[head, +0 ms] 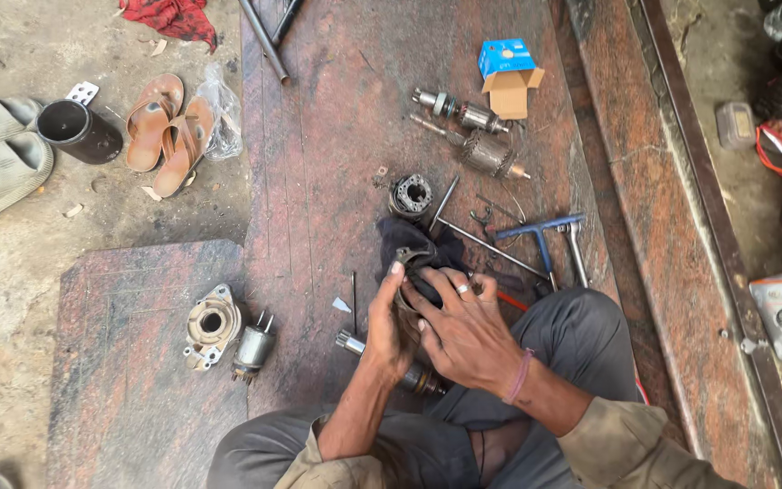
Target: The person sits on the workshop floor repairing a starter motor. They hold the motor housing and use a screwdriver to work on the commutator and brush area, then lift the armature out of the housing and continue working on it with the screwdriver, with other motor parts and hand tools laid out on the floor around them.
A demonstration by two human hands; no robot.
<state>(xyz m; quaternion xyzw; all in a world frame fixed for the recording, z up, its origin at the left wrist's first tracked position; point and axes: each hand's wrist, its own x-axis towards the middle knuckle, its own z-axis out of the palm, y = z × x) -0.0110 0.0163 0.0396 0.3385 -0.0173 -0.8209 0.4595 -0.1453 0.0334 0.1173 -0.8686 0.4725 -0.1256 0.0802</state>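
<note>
My left hand (386, 328) grips a round metal motor part (406, 303) from the left, thumb up along its rim. My right hand (465, 328), with a ring and a pink wrist thread, presses a dark cloth (414, 246) into that part from the right. Below my hands lies a metal shaft (352, 342) with a shiny end, partly hidden by my wrists. I sit on a reddish stone floor (319, 163) with my knees drawn up.
A motor end housing (211, 324) and a small solenoid (252, 348) lie at the left. Two armatures (486, 149), a brush holder (410, 195), a blue-handled T-wrench (543, 234) and an open blue box (509, 77) lie ahead. Sandals (169, 131) and a black cup (79, 131) sit far left.
</note>
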